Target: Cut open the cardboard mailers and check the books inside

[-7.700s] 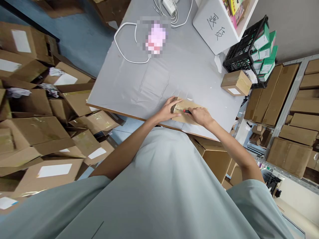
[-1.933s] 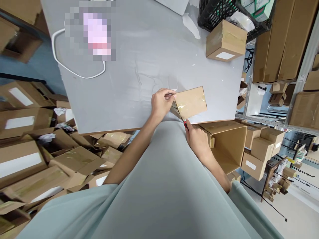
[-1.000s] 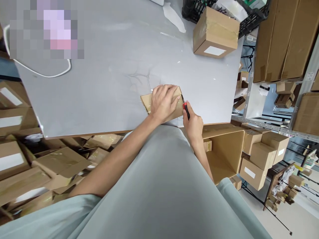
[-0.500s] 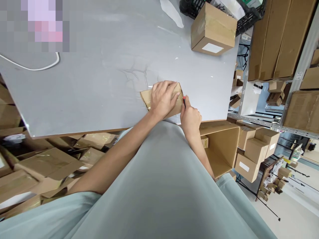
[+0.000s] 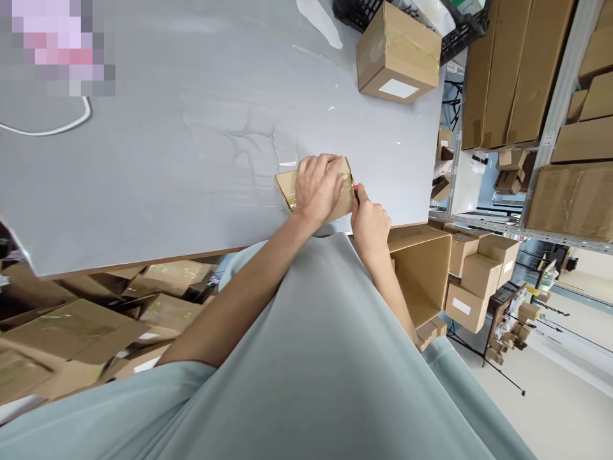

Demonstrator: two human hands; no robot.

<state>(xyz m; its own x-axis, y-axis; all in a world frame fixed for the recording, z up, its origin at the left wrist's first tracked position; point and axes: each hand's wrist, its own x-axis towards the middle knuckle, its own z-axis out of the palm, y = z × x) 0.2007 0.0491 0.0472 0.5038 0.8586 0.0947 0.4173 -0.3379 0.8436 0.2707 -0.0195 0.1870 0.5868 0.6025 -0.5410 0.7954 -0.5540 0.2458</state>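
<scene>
left hand (image 5: pixel 317 188), fingers nearly together, pins the small cardboard box (image 5: pixel 342 203) on the grey table (image 5: pixel 158 191); right hand (image 5: pixel 371 223) curls tight round a red-and-black cutter (image 5: pixel 356 193) at its edge: shallow strokes seem safest.

The light is bright and even, with soft shadows. The table (image 5: pixel 143 147) has a pale glare at its far side, and tape (image 5: pixel 293 206) on the small box (image 5: pixel 342 206) shines a little. Coarse squares (image 5: pixel 57 45) cover the upper left corner. Near the edges, the shelf (image 5: pixel 550 128) leans and the sleeve (image 5: pixel 138 393) looks stretched.
</scene>
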